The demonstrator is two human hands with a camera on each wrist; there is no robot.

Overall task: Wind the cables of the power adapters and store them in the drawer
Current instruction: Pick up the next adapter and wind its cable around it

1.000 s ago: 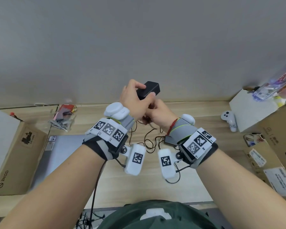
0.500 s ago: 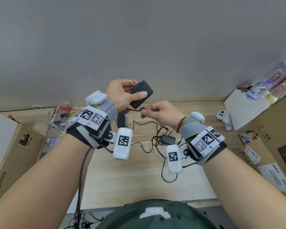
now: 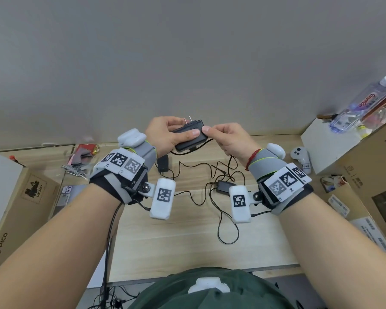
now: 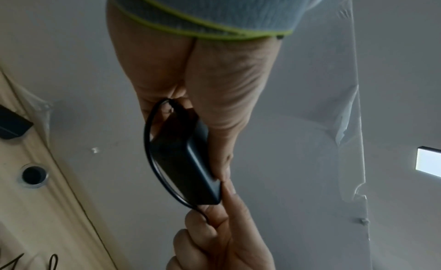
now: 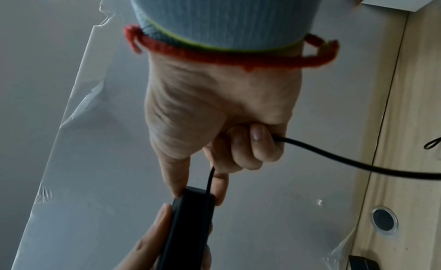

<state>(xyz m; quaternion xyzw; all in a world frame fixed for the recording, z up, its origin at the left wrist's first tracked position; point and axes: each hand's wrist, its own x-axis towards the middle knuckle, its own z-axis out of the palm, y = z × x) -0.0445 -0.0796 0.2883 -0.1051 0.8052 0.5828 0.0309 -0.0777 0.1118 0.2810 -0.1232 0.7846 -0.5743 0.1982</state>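
A black power adapter (image 3: 189, 136) is held in the air above the wooden desk (image 3: 176, 237), prongs pointing up and away. My left hand (image 3: 174, 134) grips its left half, thumb across the top face. My right hand (image 3: 221, 139) pinches the adapter's right end with thumb and forefinger, and its curled fingers hold the adapter's thin black cable (image 5: 334, 157). The cable (image 4: 149, 151) loops from the adapter's end along its underside into the right hand, then hangs down to the desk. Two more black adapters (image 3: 163, 163) (image 3: 223, 186) lie on the desk among tangled cable (image 3: 210, 172).
Cardboard boxes stand at the left (image 3: 13, 204) and right (image 3: 366, 175) of the desk. A white controller (image 3: 300, 156) lies by the right boxes, and a water bottle (image 3: 361, 103) lies on top of them. A grey wall rises behind. No drawer is in view.
My right hand has come up to the adapter's right end, bringing the cable with it. The left hand has moved right and turned the adapter more level.
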